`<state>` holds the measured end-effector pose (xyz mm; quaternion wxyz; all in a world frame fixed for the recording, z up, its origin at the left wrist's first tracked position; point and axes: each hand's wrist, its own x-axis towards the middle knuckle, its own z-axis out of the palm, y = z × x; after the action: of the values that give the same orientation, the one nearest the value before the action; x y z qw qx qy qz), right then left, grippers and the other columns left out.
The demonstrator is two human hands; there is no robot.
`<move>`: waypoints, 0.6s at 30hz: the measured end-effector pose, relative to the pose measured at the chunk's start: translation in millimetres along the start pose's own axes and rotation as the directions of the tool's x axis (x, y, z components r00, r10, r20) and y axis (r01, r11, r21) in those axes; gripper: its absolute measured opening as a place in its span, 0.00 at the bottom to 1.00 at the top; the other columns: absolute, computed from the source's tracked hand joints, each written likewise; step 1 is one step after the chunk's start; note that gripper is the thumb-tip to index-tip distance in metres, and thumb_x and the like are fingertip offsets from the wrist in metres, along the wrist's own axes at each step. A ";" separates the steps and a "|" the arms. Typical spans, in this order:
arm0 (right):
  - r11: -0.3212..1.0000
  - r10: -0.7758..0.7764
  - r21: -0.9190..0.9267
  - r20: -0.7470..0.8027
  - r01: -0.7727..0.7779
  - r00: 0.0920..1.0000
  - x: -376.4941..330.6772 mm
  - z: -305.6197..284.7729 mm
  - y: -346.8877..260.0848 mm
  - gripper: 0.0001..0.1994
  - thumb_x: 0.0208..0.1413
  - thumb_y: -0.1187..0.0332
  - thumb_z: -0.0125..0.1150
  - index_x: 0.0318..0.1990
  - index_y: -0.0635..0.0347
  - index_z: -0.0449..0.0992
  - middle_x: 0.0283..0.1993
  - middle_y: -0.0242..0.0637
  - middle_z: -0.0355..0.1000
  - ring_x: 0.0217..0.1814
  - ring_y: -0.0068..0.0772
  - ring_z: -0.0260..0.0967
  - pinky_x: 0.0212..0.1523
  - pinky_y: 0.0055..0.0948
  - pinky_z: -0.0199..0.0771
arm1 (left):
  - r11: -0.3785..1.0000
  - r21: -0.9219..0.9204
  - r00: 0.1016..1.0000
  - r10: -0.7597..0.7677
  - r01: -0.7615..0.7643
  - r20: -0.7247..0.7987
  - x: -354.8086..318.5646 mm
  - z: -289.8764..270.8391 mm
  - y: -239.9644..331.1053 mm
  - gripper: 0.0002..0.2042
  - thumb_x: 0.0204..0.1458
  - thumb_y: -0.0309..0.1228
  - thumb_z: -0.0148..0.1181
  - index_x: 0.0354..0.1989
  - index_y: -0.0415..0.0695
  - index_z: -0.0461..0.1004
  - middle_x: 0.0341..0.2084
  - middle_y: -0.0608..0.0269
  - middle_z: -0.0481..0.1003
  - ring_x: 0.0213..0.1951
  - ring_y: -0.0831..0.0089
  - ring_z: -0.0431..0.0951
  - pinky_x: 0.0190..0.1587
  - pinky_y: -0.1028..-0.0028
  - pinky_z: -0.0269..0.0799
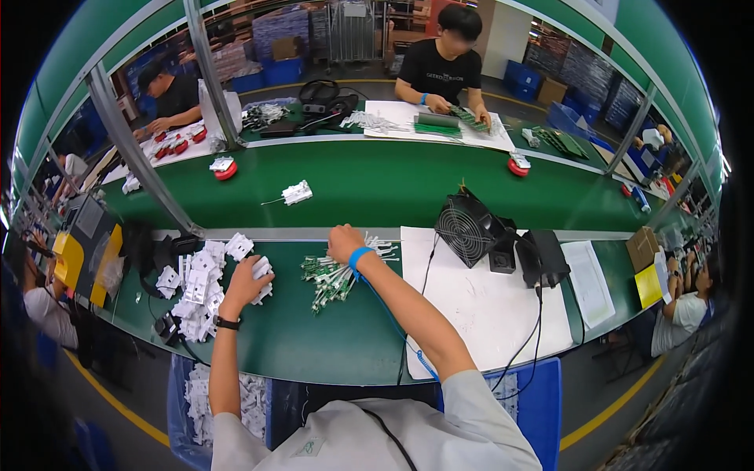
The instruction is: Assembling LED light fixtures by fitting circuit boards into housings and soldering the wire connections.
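A white plastic piece (265, 271) is on the green table (306, 345), at the right edge of a big messy pile of white parts (200, 286). The left hand (248, 281) has its fingers bent over that piece and touches it, but I cannot tell if it grips it. Next to it, thin green and white strips (333, 284) lie in a loose bunch. The right hand (344, 243) is curled up over their far end; I cannot tell if it holds one. A blue band (359, 257) goes around that wrist. To the right, a black fan (468, 231) stands on a white sheet (471, 314). Across the table, another person (441, 71) holds a green board (469, 118)
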<state>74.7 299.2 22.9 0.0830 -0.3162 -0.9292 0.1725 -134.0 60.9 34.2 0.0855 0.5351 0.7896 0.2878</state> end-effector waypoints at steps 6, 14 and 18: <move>0.975 -0.127 0.130 -0.353 0.183 0.927 -23.7 -29.0 -7.0 0.10 0.57 0.67 0.66 0.39 0.62 0.74 0.38 0.48 0.78 0.45 0.53 0.76 0.46 0.52 0.76 | 0.998 0.037 0.981 0.052 -0.045 -0.189 -8.4 -5.2 16.2 0.34 0.45 0.33 0.75 0.61 0.36 0.69 0.52 0.44 0.70 0.55 0.45 0.73 0.58 0.58 0.70; 0.855 -0.128 0.245 -0.755 0.457 0.644 -81.8 -94.7 -28.2 0.06 0.64 0.70 0.61 0.40 0.60 0.70 0.34 0.43 0.76 0.32 0.50 0.76 0.33 0.43 0.75 | 0.979 0.089 0.907 0.202 -0.182 -0.369 -22.1 -20.3 92.9 0.33 0.43 0.31 0.76 0.60 0.42 0.69 0.47 0.50 0.69 0.48 0.48 0.73 0.50 0.58 0.72; 0.797 0.071 0.466 -0.704 0.385 0.707 -114.3 -107.3 -34.4 0.07 0.64 0.71 0.62 0.44 0.62 0.72 0.36 0.43 0.77 0.32 0.43 0.75 0.34 0.36 0.73 | 0.956 0.037 0.867 0.279 -0.290 -0.413 -26.2 -18.4 118.4 0.31 0.43 0.31 0.76 0.57 0.41 0.69 0.44 0.53 0.70 0.46 0.58 0.74 0.49 0.63 0.72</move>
<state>173.5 232.0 130.0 0.5305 -0.2309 -0.7547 0.3094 -37.0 61.8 109.4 -0.1197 0.5711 0.6985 0.4143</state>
